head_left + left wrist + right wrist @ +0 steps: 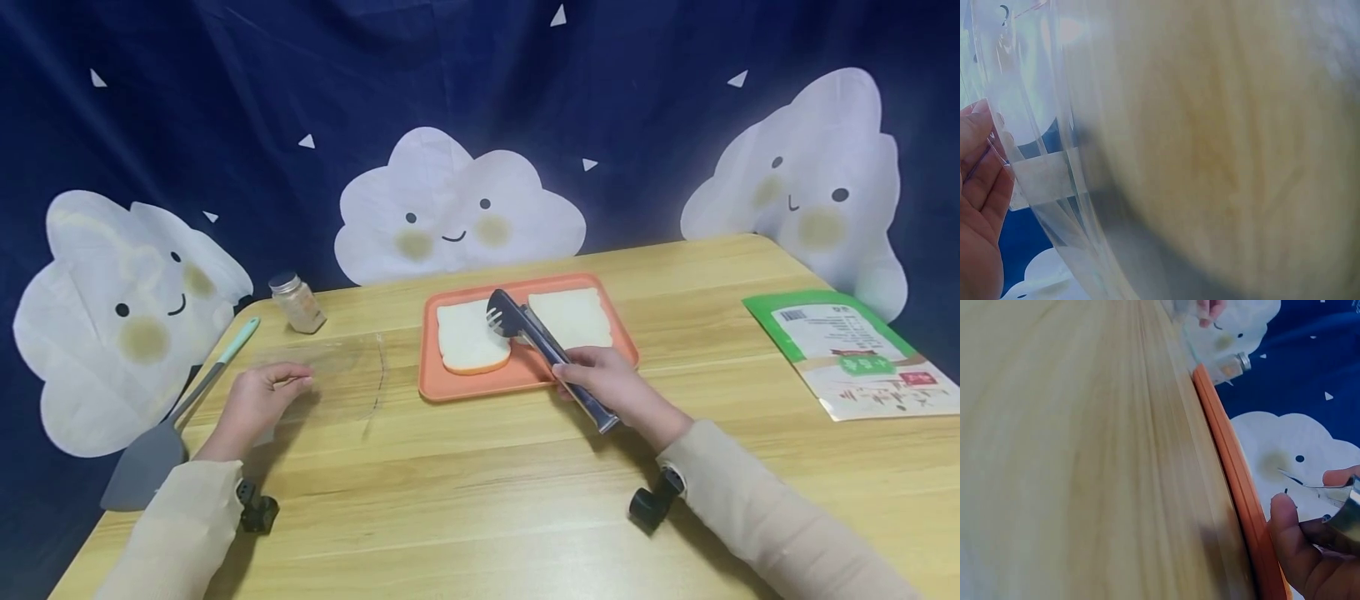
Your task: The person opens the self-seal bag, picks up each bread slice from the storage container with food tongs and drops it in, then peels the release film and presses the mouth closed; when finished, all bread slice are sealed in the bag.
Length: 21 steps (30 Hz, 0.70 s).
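My left hand [258, 404] pinches the edge of a clear plastic bag [347, 375] between thumb and fingers, left of the tray. In the left wrist view the see-through plastic [1041, 181] spreads beside the fingertips. With my right hand [609, 382] I grip metal tongs [553, 348] with a dark head, held over an orange tray [431, 385]. Two slices of bread lie on that tray: the left slice [467, 337] and the right slice [576, 315]. The tongs' head hangs over the left slice's right side; whether it touches the bread I cannot tell.
A grey spatula [150, 462] with a mint handle end lies along the table's left edge. Behind the bag is a small jar [298, 304] with a metal lid. A green and white printed packet [862, 358] lies at the right. A dark blue cloud-patterned curtain [637, 100] hangs behind the table.
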Available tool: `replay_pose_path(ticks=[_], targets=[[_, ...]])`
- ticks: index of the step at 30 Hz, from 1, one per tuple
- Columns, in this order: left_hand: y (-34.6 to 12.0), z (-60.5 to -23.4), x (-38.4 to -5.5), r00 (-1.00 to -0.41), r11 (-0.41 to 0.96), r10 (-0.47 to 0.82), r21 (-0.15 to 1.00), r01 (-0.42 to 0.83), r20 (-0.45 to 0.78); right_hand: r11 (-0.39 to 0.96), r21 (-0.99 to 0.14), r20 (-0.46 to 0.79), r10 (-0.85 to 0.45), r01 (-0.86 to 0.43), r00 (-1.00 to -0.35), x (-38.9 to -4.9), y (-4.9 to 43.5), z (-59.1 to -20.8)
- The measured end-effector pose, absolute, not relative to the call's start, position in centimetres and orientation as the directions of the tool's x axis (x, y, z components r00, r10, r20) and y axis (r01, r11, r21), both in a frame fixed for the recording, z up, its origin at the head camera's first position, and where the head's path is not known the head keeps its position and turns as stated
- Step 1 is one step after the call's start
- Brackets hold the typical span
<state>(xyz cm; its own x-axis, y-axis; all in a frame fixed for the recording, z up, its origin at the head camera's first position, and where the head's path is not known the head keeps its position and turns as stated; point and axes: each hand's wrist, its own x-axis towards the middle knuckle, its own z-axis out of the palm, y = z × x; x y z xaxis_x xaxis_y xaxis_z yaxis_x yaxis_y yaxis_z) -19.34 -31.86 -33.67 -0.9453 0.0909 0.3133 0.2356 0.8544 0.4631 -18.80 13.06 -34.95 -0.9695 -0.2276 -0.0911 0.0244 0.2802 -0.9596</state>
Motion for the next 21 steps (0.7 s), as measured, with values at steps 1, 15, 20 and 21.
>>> replay_pose_path(ticks=[1,15,20,21], targets=[[-31.87,-33.66,-19.34,-0.946,0.854,0.091,0.464,0.235,0.312,0.265,-0.964,-0.096,-0.234,0.032,-0.968,-18.82,12.98,-34.94],[-31.8,-33.88,-19.51,-0.952,0.849,0.08,0.481,0.221,0.296,0.228,-0.969,-0.141,-0.203,0.093,-0.969,-18.92,12.15,-34.85],[-31.68,-33.87,-19.62,-0.953,0.851,0.075,0.479,0.214,0.292,0.162,-0.981,-0.136,-0.193,0.106,-0.972,-18.97,12.05,-35.09],[-31.66,-33.84,-19.64,-0.954,0.852,0.076,0.478,0.214,0.292,0.147,-0.984,-0.129,-0.196,0.101,-0.972,-18.96,12.02,-35.11]])
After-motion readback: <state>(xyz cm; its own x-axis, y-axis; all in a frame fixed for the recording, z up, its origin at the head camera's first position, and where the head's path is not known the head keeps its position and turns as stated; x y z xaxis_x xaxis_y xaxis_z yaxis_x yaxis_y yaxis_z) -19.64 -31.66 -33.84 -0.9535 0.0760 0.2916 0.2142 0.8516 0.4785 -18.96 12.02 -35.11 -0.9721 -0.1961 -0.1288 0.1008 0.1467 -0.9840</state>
